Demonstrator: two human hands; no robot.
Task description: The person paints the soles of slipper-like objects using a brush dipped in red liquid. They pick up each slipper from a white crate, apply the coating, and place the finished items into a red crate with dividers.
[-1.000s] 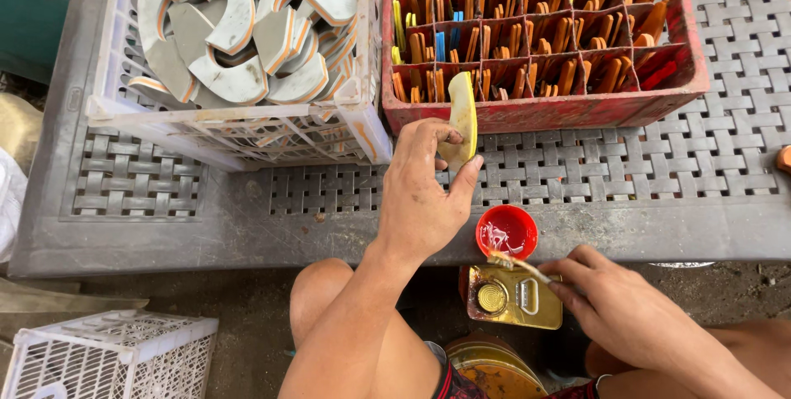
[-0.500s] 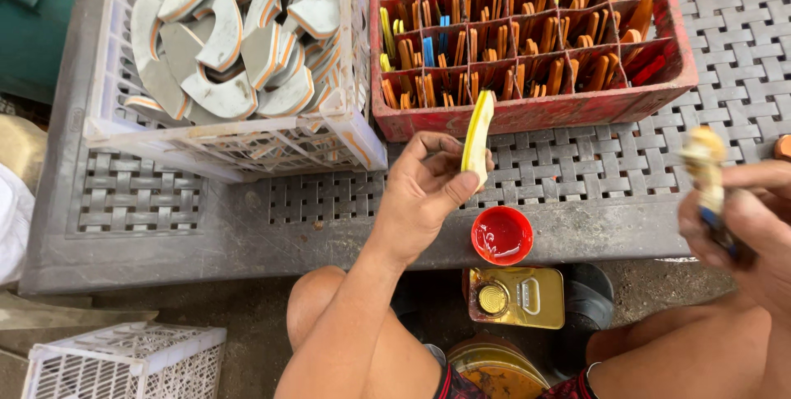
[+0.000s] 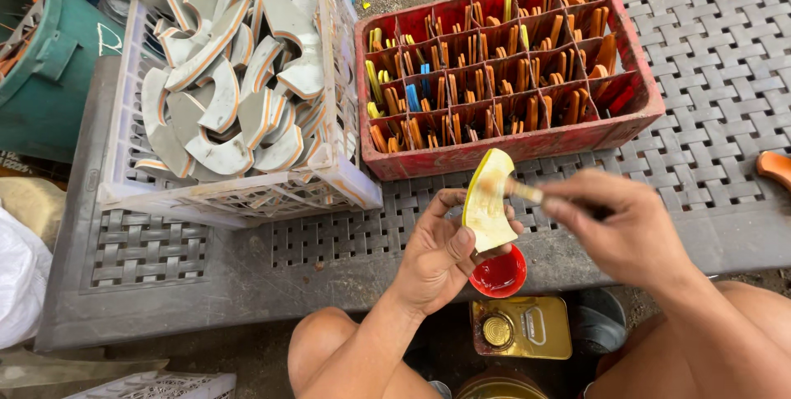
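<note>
Above the red cup (image 3: pixel 498 273), my left hand (image 3: pixel 437 255) grips the yellow-edged piece (image 3: pixel 488 201) upright, long axis pointing up; my right hand (image 3: pixel 626 226) pinches a blurred brush (image 3: pixel 524 192), seemingly touching it.

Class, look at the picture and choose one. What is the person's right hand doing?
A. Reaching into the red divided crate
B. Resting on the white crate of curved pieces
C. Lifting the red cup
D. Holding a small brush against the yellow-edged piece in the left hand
D: the right hand holds a small brush whose tip meets the yellow-edged piece gripped by the left hand.
</note>
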